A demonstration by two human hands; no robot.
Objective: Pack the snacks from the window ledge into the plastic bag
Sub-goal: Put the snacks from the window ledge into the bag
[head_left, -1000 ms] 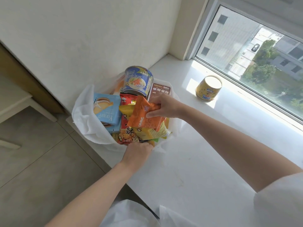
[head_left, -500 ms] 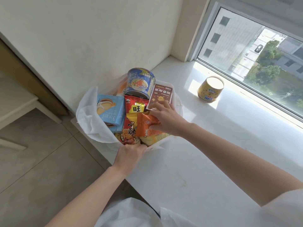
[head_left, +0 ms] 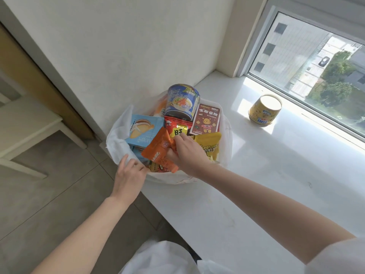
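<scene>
The right hand [head_left: 188,153] pinches a flat orange foil snack packet [head_left: 160,152] above the full white plastic bag [head_left: 116,143] at the ledge's left end. The left hand [head_left: 129,175] grips the bag's near rim. A yellow paper cup [head_left: 264,110] stands upside down near the window edge.

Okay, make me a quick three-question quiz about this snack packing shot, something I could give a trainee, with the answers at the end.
1. True or false: the yellow cup by the window is already inside the plastic bag.
2. Which item does the right hand have in its grip? A) the blue noodle cup B) the orange packet C) the light blue box
3. Fill in: the left hand is at the bag's near ____.

Key
1. False; it stands on the ledge, apart from the bag.
2. B
3. rim
</scene>
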